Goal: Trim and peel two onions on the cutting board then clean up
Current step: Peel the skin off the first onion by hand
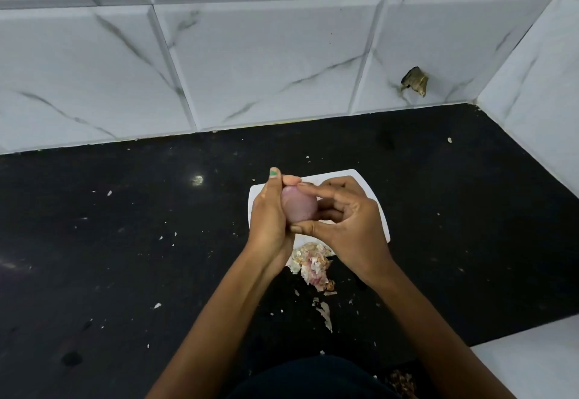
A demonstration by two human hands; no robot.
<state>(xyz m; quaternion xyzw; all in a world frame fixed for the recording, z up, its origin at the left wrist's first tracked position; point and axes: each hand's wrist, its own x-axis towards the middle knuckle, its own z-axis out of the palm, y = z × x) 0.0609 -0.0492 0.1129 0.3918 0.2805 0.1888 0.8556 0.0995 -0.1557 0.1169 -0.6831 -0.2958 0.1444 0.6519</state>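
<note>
At frame centre, above the white cutting board [372,198], the left hand [269,220] cradles a peeled onion [299,206]; the right hand [347,220] pinches its tip. Smooth, firm, likely slippery: best gripped around the middle.

Bare forearms, green-painted thumbnail [274,172]

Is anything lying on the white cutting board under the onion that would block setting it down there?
Nothing visible does. Both hands, left and right, hold the pale purple peeled onion above the white cutting board; the pile of onion skins lies at its near edge.
</note>
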